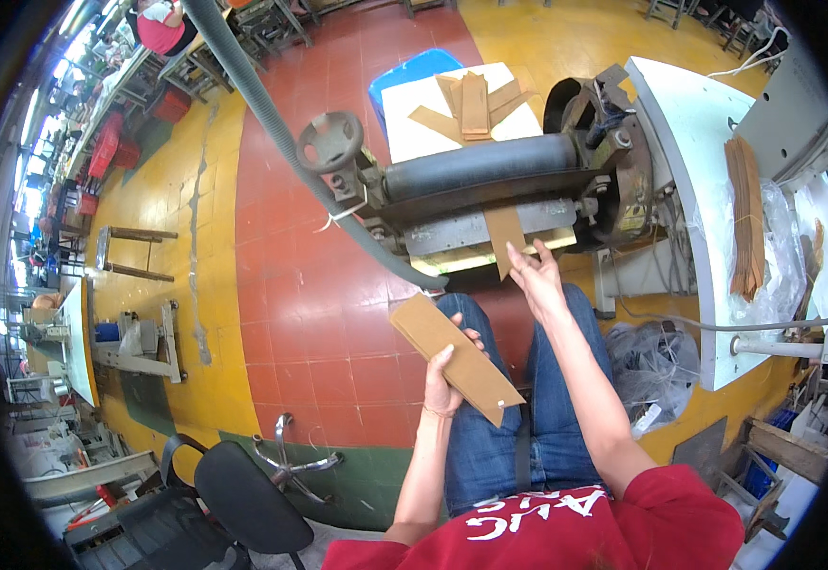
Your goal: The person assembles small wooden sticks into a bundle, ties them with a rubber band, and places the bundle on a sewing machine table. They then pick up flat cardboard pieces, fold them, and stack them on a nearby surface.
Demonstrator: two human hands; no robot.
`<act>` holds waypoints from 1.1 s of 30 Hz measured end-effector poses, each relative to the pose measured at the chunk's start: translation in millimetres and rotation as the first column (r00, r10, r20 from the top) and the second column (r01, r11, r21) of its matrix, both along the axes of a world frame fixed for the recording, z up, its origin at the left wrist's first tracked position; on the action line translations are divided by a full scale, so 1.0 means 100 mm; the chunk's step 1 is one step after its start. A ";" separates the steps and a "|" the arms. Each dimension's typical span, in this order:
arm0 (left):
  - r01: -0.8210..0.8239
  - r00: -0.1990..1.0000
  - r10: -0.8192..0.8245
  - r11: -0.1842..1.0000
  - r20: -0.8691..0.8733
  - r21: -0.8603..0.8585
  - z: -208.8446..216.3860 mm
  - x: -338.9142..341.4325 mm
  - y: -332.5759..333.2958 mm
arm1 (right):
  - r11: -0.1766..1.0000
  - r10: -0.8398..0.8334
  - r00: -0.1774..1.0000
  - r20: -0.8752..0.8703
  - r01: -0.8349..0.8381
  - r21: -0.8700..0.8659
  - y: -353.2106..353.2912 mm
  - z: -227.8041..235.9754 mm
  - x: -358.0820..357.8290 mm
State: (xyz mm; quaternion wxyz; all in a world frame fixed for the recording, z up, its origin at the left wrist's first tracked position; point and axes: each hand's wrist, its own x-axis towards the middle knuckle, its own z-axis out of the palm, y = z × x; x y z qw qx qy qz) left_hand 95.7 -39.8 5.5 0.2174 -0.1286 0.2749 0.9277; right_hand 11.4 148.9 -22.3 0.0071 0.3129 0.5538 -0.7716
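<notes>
My left hand (445, 372) is closed around a stack of flat brown strips (471, 369) with slanted ends, held over my lap. At the front of a roller machine, my right hand (536, 277) pinches the near end of a single brown strip (503, 233). The strip's far end lies on the machine's metal feed plate (442, 228) and goes out of sight under the edge above it. Behind that edge runs a long dark roller (480, 165). Whether the strips are leather or board I cannot tell.
Beyond the roller, several brown strips (475, 104) lie on a white board (409, 142) over a blue bin (414, 68). A handwheel (329, 142) and a grey hose (257, 95) stand at the left. A white table (694, 180) at right bears a tied brown bundle (744, 218).
</notes>
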 end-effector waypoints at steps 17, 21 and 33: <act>-0.090 0.995 0.097 0.966 0.019 -0.244 -0.02 -0.12 0.02 | 0.912 0.360 0.933 -0.009 -0.350 0.215 -0.13 0.38 0.92; -0.080 0.996 0.084 0.991 0.027 -0.107 -0.07 -0.09 -0.01 | 0.969 0.158 0.987 -0.039 -0.148 0.198 0.05 0.11 0.66; -0.038 0.999 0.036 0.998 0.032 0.043 -0.05 0.05 0.00 | 0.972 -0.170 0.984 -0.049 0.176 0.157 -0.11 -0.28 -0.04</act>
